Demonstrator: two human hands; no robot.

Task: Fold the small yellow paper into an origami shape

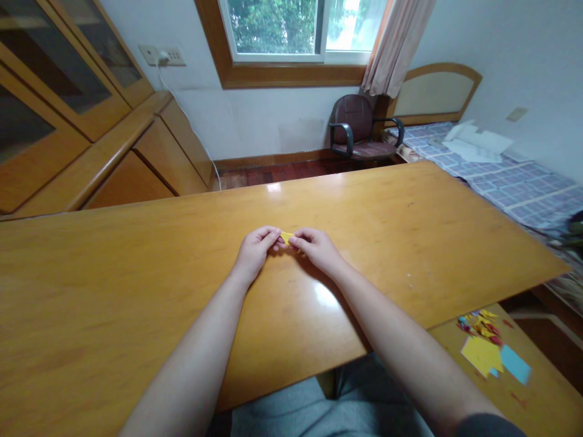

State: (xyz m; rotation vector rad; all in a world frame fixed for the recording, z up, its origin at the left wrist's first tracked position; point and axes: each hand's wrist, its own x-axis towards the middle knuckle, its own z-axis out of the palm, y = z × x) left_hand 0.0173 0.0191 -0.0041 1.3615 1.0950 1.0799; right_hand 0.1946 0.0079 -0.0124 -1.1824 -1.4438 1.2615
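Between my two hands is a small piece of yellow paper (286, 237), mostly covered by the fingers. My left hand (257, 249) pinches its left end with thumb and fingers. The right end is pinched by my right hand (316, 247). Both hands are just over the middle of the wooden table (150, 291), their wrists close to its surface. How the paper is folded cannot be made out, as little of it shows.
A lower wooden surface (542, 400) at the right bears yellow paper sheets (481, 355), a blue sheet (516, 364) and a pile of small coloured paper pieces (485, 328). Beyond the table stand an armchair (357, 124), a bed (514, 176) and a cabinet (150, 152).
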